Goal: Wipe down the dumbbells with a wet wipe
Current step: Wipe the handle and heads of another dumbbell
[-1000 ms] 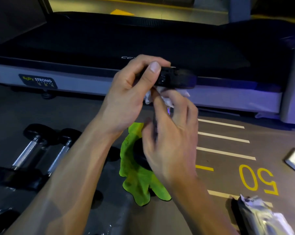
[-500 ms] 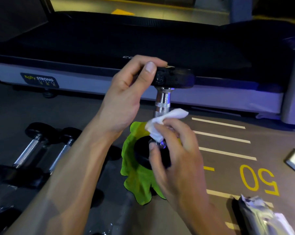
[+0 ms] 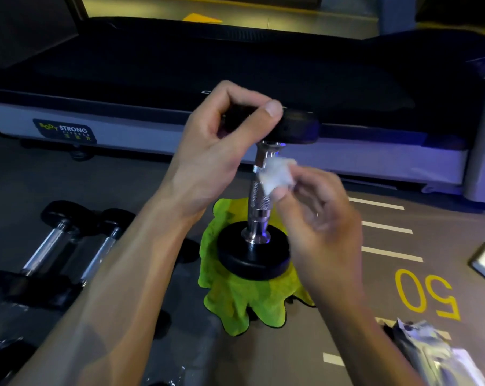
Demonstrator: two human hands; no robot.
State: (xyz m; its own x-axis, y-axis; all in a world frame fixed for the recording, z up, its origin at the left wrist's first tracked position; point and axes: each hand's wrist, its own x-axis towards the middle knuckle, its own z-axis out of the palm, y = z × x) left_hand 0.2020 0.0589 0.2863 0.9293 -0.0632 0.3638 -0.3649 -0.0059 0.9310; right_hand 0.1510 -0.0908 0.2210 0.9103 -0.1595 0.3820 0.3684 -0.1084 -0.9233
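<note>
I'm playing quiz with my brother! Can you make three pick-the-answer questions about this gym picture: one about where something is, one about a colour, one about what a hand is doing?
1. Where does the upright dumbbell stand?
A. on the cloth
B. on the treadmill
C. on a chair

2. What colour is the cloth?
A. red
B. bright green
C. blue

3. What is the right hand doing?
A. hanging empty
B. pinching a white wipe
C. holding a bottle

Answers:
1 A: its lower black end sits on the cloth.
2 B: it shows bright green under the weight.
3 B: fingers hold the wipe against the metal handle, while the left hand grips the top end.
</note>
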